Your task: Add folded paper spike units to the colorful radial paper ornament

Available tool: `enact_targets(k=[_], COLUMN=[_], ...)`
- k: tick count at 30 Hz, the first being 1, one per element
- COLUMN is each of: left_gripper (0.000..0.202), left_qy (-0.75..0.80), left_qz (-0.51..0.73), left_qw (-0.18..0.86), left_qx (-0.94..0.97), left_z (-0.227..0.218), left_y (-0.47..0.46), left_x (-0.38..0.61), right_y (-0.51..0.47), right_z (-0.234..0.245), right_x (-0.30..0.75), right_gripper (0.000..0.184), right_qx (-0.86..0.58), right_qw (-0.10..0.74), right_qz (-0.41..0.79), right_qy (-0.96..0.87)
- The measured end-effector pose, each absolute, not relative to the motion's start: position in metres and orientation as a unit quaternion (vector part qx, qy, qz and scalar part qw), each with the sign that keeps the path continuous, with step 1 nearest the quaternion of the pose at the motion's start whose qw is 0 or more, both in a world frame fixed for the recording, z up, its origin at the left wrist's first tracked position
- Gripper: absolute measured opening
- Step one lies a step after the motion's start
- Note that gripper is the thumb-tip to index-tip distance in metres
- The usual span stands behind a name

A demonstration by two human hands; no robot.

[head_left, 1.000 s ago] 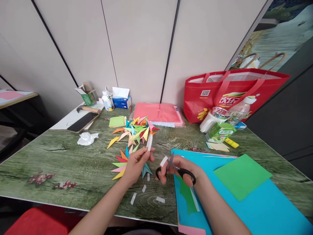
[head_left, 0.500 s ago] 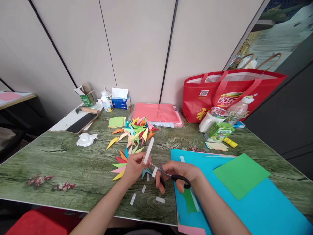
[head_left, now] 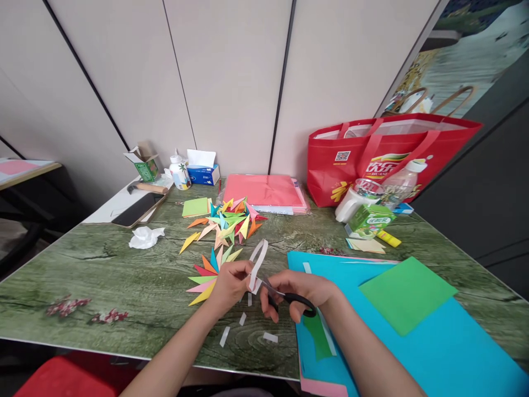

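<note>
Pinched in the fingers of my left hand is a narrow white strip, bent over into a loop. My right hand grips black-handled scissors, whose blades point left and meet the lower end of the strip. Whether the blades are fully closed I cannot tell. Several short white pieces lie on the table below my hands. Partly hidden behind my left hand, folded coloured paper points form a fan. Farther back is a loose pile of similar folded pieces.
Blue sheets lie under my right forearm, with a green square on top. At the back stand a red bag, a green carton, a tissue pack and a white bottle. A phone and a hammer lie left.
The white strip was straight and upright; now it curls into a loop. The scissors have shifted slightly left, closer to my left fingers. The separate-looking white bit at the blades no longer shows there.
</note>
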State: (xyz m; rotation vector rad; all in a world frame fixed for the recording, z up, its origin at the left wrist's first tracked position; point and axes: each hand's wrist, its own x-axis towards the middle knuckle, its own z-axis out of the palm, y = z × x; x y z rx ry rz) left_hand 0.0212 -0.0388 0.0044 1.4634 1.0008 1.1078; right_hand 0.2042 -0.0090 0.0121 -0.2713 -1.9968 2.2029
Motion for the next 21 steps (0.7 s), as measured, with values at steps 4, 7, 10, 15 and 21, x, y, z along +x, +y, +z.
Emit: enact_targets(k=[4,7,10,15,21], left_gripper=[0.04,0.039,0.039,0.039,0.041], left_qy=[0.415,0.422,0.426,0.421,0.397], left_qz=[0.454,0.442,0.435,0.442,0.455], left_qw=[0.497,0.494,0.492,0.493,0.492], left_qx=[0.612,0.619,0.622,0.62,0.627], left_z=[0.004,0.005,0.007,0.008,0.009], left_y=[-0.039,-0.04,-0.04,-0.04,-0.039], left_x=[0.021,0.022,0.022,0.023,0.023], right_y=[-0.01,-0.011,-0.012,-0.012,-0.012], right_z=[0.011,0.007,0.004,0.002,-0.001], right_x=[0.203,0.203,0.203,0.203,0.203], right_gripper=[0.062,0.058,0.056,0.048,0.044], right_qx=[-0.103,-0.103,-0.109,-0.132,-0.14], right_qw=[0.079,0.089,0.097,0.102,0.11], right_qz=[0.742,0.756,0.763,0.762,0.754], right_qy=[-0.657,-0.641,-0.63,-0.625,-0.632])
